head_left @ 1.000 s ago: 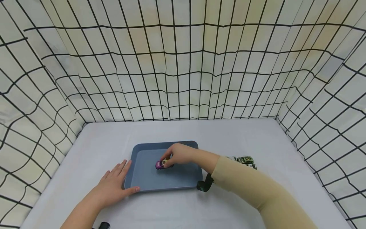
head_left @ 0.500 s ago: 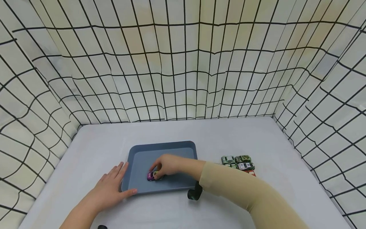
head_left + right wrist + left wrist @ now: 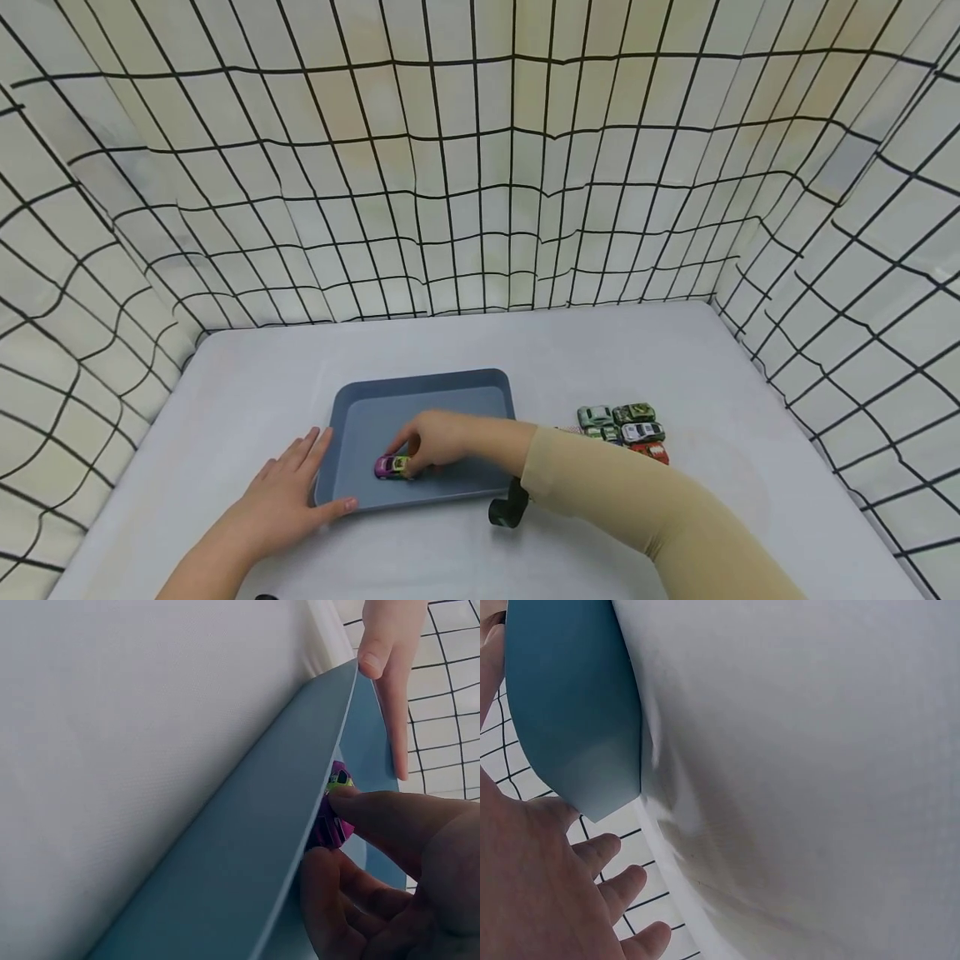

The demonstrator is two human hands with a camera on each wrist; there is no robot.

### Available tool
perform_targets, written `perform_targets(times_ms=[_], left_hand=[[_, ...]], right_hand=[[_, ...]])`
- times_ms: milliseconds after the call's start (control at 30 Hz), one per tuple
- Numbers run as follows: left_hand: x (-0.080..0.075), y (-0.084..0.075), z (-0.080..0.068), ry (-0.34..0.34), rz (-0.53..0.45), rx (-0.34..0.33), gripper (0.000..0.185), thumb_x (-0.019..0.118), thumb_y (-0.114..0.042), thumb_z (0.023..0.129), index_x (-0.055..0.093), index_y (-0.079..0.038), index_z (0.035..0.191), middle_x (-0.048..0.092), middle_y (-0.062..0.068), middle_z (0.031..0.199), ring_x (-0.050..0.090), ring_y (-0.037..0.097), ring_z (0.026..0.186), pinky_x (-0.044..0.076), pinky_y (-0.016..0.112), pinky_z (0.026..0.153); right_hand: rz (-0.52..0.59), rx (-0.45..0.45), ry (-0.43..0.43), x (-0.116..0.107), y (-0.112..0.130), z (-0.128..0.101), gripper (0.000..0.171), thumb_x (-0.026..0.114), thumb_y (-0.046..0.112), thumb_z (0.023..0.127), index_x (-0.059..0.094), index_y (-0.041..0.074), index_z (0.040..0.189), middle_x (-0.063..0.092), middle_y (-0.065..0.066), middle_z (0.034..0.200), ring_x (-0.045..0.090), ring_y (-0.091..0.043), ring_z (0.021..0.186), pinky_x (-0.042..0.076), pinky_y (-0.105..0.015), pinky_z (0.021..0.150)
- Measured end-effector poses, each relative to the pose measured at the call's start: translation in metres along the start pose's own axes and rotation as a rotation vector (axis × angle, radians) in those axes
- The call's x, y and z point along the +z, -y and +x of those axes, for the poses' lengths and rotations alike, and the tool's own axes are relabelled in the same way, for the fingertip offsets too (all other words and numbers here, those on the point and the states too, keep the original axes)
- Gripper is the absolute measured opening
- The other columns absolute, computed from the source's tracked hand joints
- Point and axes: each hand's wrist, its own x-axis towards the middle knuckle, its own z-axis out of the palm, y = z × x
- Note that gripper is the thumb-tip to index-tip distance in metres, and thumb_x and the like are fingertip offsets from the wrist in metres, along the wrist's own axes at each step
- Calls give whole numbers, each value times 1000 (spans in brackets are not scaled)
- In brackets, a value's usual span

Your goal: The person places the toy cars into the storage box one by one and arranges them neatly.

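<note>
- Right hand [image 3: 435, 439] is pinching the purple toy car [image 3: 392, 467] between thumb and fingertips [image 3: 352, 801]; over the last second it has been sliding the car from mid-tray toward the near-left part of the floor.
- The car is now sitting wheels-down inside the blue tray [image 3: 450, 380], close to the near rim and just beside the left hand's corner. Judging by that, placement is nearly finished but the grip is not yet released.
- Left hand [image 3: 288, 496] is lying flat, fingers straight and slightly apart, thumb pressing the tray's near-left corner; it is staying put, bracing the tray.
- Four more toy cars [image 3: 622, 427] are waiting in a tight cluster on the table right of the tray: pale green, camo green, white, red.
- Materials: the tray is looking like matte moulded plastic, rectangular with rounded corners and a low raised rim. The cars are glossy and hard, probably die-cast.
- White tablecloth [image 3: 247, 375] is showing soft wrinkles; black-grid fabric backdrop [image 3: 480, 167] is sagging around three sides.
</note>
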Motion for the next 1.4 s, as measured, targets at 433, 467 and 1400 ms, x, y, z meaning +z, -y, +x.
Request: perform_targets(times_ms=[433,467,1400], left_hand=[[1,2,0,-7,1,6,117,61,-78,77,23,0,156,26,30,156,27,51,140,22,74,105],[2,2,0,-10,3,8,117,61,-78,77,23,0,156,26,30,156,27,51,140,22,74,105],[1,2,1,-8,1,5,120,60,-80,76,21,0,156,24,29,157,26,51,141,22,73,106]], right_hand=[[-209,-59,-1,0,5,5,38,74,16,90,70,25,127,65,8,90,55,-5,74,46,-18,65],[-221,-62,1,1,6,6,38,74,17,91,70,25,127,65,8,91,55,-5,75,46,-18,66],[-239,-95,26,12,19,14,44,75,24,90,65,27,133,63,11,85,55,-4,73,45,-17,64]])
